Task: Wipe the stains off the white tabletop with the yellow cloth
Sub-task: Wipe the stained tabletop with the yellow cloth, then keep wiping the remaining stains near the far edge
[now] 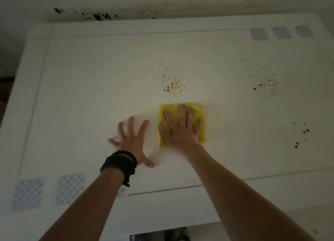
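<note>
A folded yellow cloth point(200, 112) lies flat on the white tabletop point(90, 89), near the middle. My right hand point(180, 130) presses down on it with the fingers spread flat. Just beyond the cloth is a patch of small orange-brown stains point(172, 85). A second spattered patch point(265, 83) lies at the right. A few darker red spots point(301, 136) sit at the far right edge. My left hand point(131, 141) rests flat on the bare table left of the cloth, fingers apart, holding nothing. A black bead bracelet wraps that wrist.
Blue checkered squares point(70, 188) are printed near the front left of the table, and striped squares point(258, 34) at the back right. The wall behind the table carries black marks point(99, 16). The table's front edge runs below my forearms.
</note>
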Available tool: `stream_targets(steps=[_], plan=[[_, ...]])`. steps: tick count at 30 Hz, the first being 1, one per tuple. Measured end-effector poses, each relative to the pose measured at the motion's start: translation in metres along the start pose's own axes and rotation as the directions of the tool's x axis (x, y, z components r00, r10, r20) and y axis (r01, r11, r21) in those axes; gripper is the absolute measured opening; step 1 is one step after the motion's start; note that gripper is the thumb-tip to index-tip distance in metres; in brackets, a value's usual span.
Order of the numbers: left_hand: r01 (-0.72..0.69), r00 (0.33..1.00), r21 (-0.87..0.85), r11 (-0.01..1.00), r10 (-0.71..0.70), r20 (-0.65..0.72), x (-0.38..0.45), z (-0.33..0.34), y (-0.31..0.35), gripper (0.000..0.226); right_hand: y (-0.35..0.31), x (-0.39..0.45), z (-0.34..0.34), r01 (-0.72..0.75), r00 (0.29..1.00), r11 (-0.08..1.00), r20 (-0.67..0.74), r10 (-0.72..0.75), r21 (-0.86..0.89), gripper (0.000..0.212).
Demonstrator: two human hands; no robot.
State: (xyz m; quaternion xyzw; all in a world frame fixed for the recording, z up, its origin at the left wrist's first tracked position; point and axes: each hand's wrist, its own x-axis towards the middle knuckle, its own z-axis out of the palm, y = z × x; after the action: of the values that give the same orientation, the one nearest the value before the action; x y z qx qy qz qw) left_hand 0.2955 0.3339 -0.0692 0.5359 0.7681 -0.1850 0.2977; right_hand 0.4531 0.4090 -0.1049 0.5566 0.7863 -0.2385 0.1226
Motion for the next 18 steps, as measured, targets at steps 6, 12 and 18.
stream_targets(steps=[6, 12, 18], plan=[[-0.062, 0.998, -0.027, 0.998, 0.061, -0.030, -0.007, 0.007, -0.011, 0.142, -0.008, -0.040, 0.023, 0.038, 0.999, 0.999, -0.013, -0.038, 0.009, 0.066], [-0.140, 0.990, 0.134, 0.981, 0.141, 0.002, -0.017, 0.011, -0.027, 0.144, -0.021, -0.112, 0.053, 0.033, 0.999, 0.999, 0.035, -0.032, -0.043, 0.065], [-0.080, 0.996, 0.054, 0.995, 0.082, -0.034, -0.019, 0.018, -0.028, 0.141, -0.036, -0.044, 0.029, 0.002, 1.000, 1.000, -0.020, -0.002, -0.015, 0.066]])
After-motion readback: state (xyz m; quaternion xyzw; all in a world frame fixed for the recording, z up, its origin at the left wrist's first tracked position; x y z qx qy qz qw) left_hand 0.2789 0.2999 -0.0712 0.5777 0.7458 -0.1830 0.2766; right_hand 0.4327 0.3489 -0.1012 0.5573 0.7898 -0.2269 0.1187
